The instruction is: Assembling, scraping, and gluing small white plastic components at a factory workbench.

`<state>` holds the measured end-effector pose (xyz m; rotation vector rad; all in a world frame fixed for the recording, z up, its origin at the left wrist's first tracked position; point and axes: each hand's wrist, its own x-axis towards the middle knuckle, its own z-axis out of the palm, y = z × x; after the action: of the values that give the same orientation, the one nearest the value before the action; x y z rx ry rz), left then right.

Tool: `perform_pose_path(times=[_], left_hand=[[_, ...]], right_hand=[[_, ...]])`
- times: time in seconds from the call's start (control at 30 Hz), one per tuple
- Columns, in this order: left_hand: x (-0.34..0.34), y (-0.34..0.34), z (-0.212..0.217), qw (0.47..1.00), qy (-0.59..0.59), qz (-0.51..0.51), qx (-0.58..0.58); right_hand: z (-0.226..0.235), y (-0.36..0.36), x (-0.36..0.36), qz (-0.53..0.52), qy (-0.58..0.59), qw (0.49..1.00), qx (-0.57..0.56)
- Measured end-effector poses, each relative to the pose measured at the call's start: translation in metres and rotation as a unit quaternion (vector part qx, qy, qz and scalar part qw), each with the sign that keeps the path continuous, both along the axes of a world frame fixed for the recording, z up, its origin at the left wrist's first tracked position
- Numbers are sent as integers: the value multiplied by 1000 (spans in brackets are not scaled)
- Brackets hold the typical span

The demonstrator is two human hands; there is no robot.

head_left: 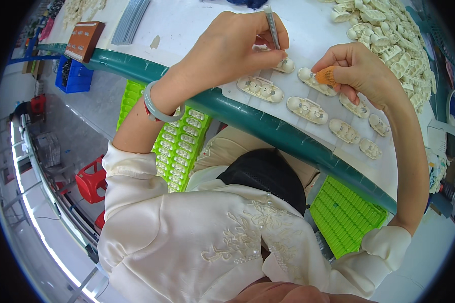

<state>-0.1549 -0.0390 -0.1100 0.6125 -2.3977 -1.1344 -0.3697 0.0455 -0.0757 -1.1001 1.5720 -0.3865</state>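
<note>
My left hand [237, 43], with a pale bangle on its wrist, is closed around a slim grey rod-shaped tool [272, 28] held nearly upright. Its fingertips reach down to a small cream moulded piece [286, 65], partly covered by the hand. My right hand [361, 68] has its fingers pinched together. At its fingertips is an orange textured piece [326, 76]; whether it is worn or held I cannot tell. Just below lies another oval cream piece [308, 76], partly hidden. Several similar oval pieces with rounded bumps, such as one oval piece [307, 109], lie in rows near the table edge.
A big heap of cream pieces [389, 40] covers the table's right side. Green padding [268, 121] edges the table. Bright green trays [346, 217] sit below, the left one filled. A brown block [84, 40], grey strips [130, 22] and a blue bin [74, 74] are at left.
</note>
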Motion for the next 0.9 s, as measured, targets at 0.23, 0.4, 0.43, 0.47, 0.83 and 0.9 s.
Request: perform_pose_path(times=[0.23, 0.4, 0.43, 0.47, 0.83, 0.9], left_hand=[[-2, 3, 4, 999, -31, 18, -26], [-4, 2, 4, 1000, -28, 3, -11], [-2, 2, 5, 1000, -26, 0, -3], [-1, 2, 5, 1000, -29, 4, -1], [13, -11, 25, 968, 61, 136, 202], [15, -7, 26, 968, 33, 126, 215]], right_hand=[[2, -7, 14, -16, -35, 993, -113], [-11, -11, 38, -11, -20, 993, -115], [-11, -12, 36, -16, -35, 994, -104], [-11, -13, 36, -21, -50, 994, -92], [16, -26, 56, -89, -12, 996, 16], [17, -27, 56, -94, -3, 995, 18]])
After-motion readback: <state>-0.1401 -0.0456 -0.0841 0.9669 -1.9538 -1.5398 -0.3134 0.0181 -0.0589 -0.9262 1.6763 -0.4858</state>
